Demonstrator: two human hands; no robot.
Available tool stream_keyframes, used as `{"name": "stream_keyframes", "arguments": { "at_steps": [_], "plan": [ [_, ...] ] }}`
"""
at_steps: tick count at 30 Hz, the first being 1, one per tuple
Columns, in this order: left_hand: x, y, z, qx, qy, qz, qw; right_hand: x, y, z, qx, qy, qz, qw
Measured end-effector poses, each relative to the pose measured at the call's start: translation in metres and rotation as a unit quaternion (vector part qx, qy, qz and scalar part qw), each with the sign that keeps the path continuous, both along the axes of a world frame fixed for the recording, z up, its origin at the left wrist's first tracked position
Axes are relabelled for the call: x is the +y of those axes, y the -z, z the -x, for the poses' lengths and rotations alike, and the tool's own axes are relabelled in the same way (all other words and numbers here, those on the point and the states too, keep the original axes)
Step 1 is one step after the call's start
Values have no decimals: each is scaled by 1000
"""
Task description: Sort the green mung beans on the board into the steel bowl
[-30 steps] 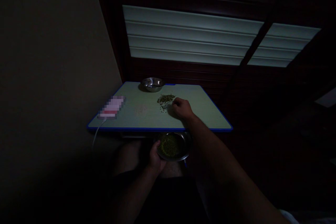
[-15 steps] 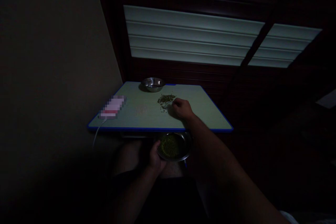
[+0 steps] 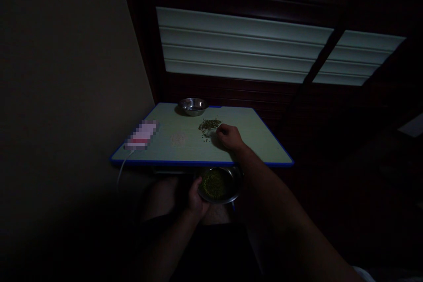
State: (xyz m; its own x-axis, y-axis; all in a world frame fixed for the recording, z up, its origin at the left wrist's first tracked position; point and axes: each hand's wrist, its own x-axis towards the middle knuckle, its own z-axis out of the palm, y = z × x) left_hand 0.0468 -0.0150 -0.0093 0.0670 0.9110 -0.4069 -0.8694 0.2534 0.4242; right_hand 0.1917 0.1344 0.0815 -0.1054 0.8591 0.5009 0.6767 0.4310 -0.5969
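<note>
My left hand (image 3: 197,198) grips the rim of a metal bowl (image 3: 234,197) below the table's front edge, above my lap. Inside it lie small green grains (image 3: 214,183) that look like beans. Over the table, my right hand (image 3: 228,136) is closed, its fingertips pinched at a pale, see-through thing (image 3: 210,132) too dim to name. That thing touches the near part of a spread of small dark beans or seeds (image 3: 210,124). To the left is a thin patch of pale grains (image 3: 178,139).
A second metal bowl (image 3: 193,106) stands at the back of the small table (image 3: 261,145), which has a blue edge. At the left lies a blurred-out phone-like object (image 3: 142,135) with a white cable (image 3: 120,168) hanging off the front. A wall and dark slatted doors surround the table.
Almost nothing differs. My right fingers have shifted very slightly at the dark beans, and my left hand keeps the bowl in place.
</note>
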Motion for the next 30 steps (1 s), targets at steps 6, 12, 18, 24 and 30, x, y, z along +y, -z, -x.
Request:
{"name": "stream_keyframes", "arguments": {
  "at_steps": [6, 12, 18, 24, 30],
  "plan": [
    [-1, -1, 0, -7, -2, -6, 1000, -2, -3, 1, -30, 12, 1, 999],
    [-1, -2, -1, 2, -3, 8, 1000, -1, -2, 0, -23, 8, 3, 1000],
    [-1, -2, 0, 5, -4, 3, 1000, 1, 1, 0, -15, -5, 0, 1000],
    [1, 2, 0, 5, -8, 4, 1000, 1, 3, 1, -22, -26, 10, 999],
    [0, 1, 0, -14, 3, -1, 1000, -1, 0, 3, -33, -21, 2, 999]
  ]
}}
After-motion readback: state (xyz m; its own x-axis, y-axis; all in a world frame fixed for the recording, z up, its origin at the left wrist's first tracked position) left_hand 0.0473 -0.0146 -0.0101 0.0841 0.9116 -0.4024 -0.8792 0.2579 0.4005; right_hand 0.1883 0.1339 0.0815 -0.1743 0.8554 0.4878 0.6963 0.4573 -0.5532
